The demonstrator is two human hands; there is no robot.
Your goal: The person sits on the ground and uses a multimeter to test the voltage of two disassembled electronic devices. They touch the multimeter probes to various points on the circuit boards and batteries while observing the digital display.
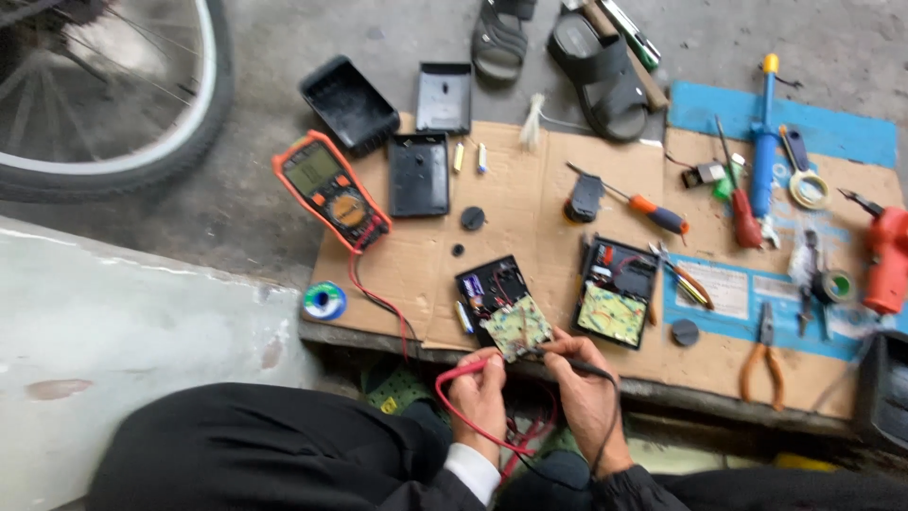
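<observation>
Both hands low center: left hand [480, 390] pinches the red probe [465, 367], right hand [588, 388] grips the black probe [577, 363] on the circuit board [517, 327]; tips hidden.

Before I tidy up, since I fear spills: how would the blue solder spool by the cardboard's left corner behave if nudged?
The solder spool lies flat on its flange, so it probably slides rather than rolls. It likely feels heavy for its size, being wound metal wire. It sits beside the cardboard near the ledge's edge, so a push toward the person might drop it off.
</observation>
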